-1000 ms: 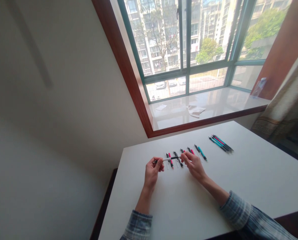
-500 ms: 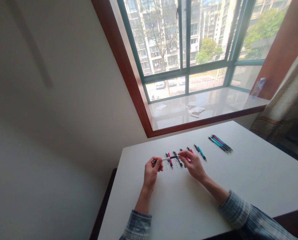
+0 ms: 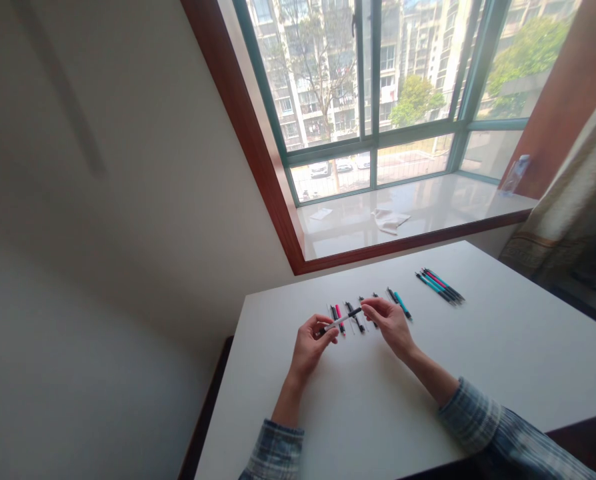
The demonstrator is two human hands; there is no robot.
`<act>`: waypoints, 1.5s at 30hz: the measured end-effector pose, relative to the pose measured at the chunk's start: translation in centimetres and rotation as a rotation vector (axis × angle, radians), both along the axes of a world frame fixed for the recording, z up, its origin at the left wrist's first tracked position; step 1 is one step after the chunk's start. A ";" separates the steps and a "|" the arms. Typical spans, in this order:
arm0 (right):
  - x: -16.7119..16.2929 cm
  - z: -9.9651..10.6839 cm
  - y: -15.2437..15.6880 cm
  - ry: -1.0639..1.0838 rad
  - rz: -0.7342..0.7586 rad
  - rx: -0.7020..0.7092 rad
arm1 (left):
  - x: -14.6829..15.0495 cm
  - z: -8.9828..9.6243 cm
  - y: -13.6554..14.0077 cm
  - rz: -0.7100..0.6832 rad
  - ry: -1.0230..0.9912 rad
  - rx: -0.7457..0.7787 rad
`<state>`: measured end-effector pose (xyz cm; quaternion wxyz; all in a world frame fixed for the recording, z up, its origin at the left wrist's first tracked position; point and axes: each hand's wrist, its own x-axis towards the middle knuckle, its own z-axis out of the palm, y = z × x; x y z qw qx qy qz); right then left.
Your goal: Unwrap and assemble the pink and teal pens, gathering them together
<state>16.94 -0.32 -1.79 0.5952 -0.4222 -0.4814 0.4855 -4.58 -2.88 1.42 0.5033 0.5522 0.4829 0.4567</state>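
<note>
A white pen with a black grip (image 3: 339, 321) is held above the table, slanting up to the right. My left hand (image 3: 312, 343) is closed round its white rear part. At the other end, the thumb and fingers of my right hand (image 3: 389, 325) pinch the pen's tip; whatever small part lies between them is hidden. Beneath the hands, a row of pen parts lies on the table: a pink barrel with a black piece (image 3: 339, 319), a black piece (image 3: 350, 311), and a teal barrel (image 3: 403, 305) beside a black piece (image 3: 393, 295). My right hand partly covers this row.
A group of several teal and pink pens (image 3: 441, 287) lies at the back right of the white table (image 3: 368, 413). Behind it, the windowsill (image 3: 348, 233) holds a crumpled cloth (image 3: 390, 220) and a clear bottle (image 3: 516, 175). A curtain (image 3: 553, 207) hangs at right.
My left hand has shifted slightly right and turned, so the pen now tilts more steeply up to the right. My right hand has moved a little right, still at the tip.
</note>
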 end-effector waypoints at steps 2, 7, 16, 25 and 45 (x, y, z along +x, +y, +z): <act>-0.1 0.3 -0.1 0.023 -0.002 -0.018 | 0.1 0.1 0.0 -0.021 0.025 0.016; -0.2 0.8 -0.3 0.101 -0.018 -0.022 | 0.2 0.5 -0.1 -0.036 0.075 0.031; 0.1 1.2 -0.7 -0.114 -0.090 0.090 | -0.5 0.5 0.2 0.162 -0.278 -0.082; -1.8 0.3 -2.8 -0.637 0.200 0.448 | 0.3 1.0 -0.2 0.161 -0.475 -0.138; -2.1 -0.2 -3.0 -0.828 0.266 0.453 | 0.8 0.7 0.0 0.128 -0.343 -0.069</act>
